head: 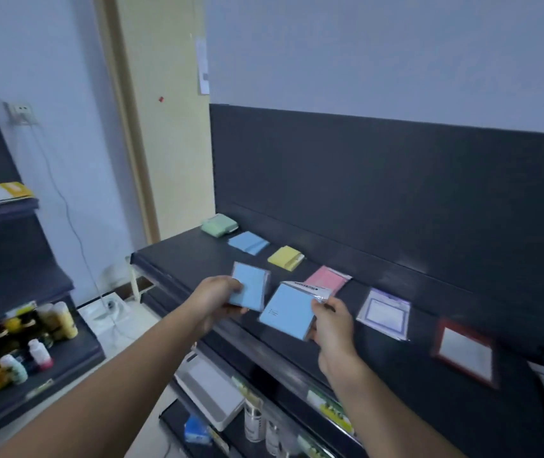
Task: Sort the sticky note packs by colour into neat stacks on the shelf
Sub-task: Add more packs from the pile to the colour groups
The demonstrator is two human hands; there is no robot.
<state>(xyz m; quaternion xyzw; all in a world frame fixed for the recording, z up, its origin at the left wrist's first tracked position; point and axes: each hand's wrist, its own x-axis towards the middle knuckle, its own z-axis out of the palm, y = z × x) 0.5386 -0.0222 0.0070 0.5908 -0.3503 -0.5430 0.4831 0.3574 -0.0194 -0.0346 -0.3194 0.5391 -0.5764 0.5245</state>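
While pinching one film-wrapped square blue sticky note pack (250, 287) in left hand (217, 294), second blue pack (288, 310) in right hand (333, 325): likely light, stiff, slick; grip opposite edges.

Dim, cool, bluish indoor light, flat and even.
Where the light comes from cannot be told; shadows on the dark shelf (191, 256) are faint. The wrapper of the large blue pack (288, 314) glints white. The whole view is soft, blurrier toward the right by the red-framed pack (464, 353), and the wide lens bows the door frame (125, 127) and shelf edges.
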